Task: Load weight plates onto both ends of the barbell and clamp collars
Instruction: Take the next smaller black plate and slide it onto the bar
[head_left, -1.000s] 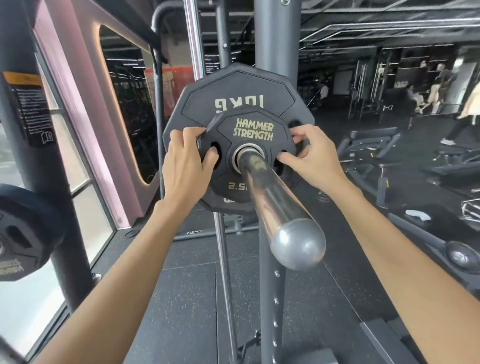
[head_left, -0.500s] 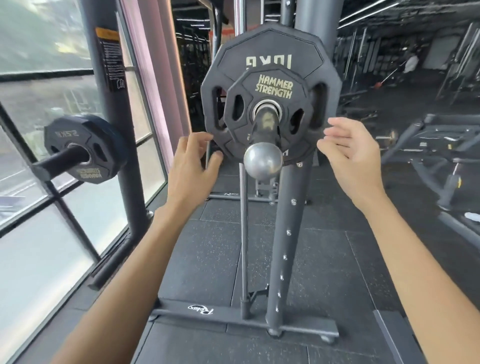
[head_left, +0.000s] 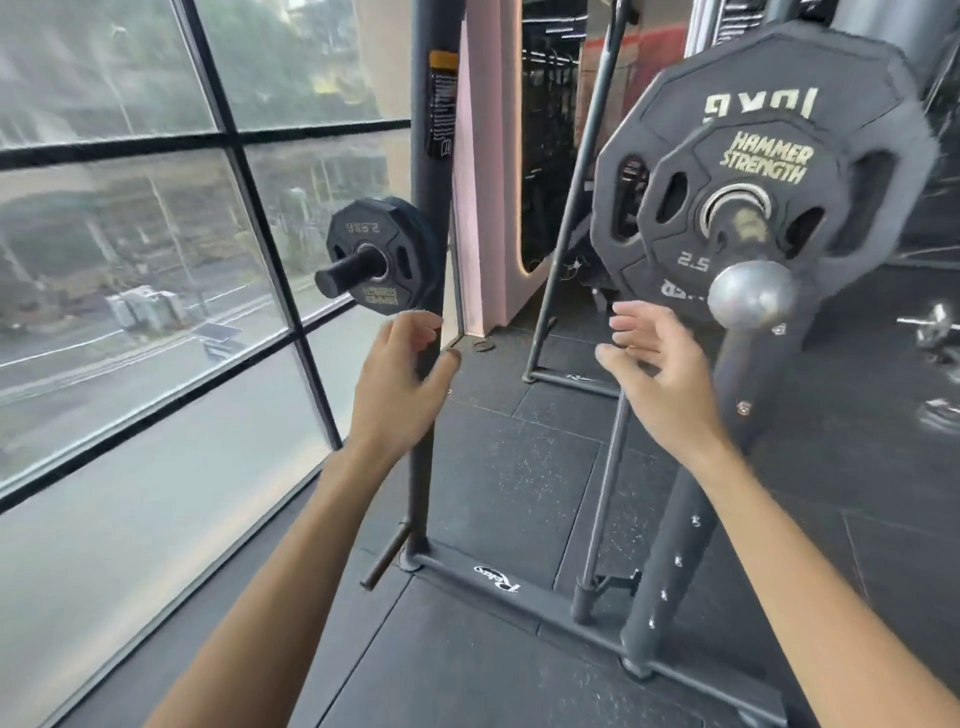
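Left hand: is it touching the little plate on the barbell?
Apart. Head view: left hand sits far left of the barbell plate, floor showing between.

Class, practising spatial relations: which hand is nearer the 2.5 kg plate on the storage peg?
Left. Left hand just below the stored 2.5 kg plate; right hand off to its lower right.

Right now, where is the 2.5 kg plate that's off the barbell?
Head view, left of centre: the spare plate hangs on a peg of the upright by the window, above the left hand.
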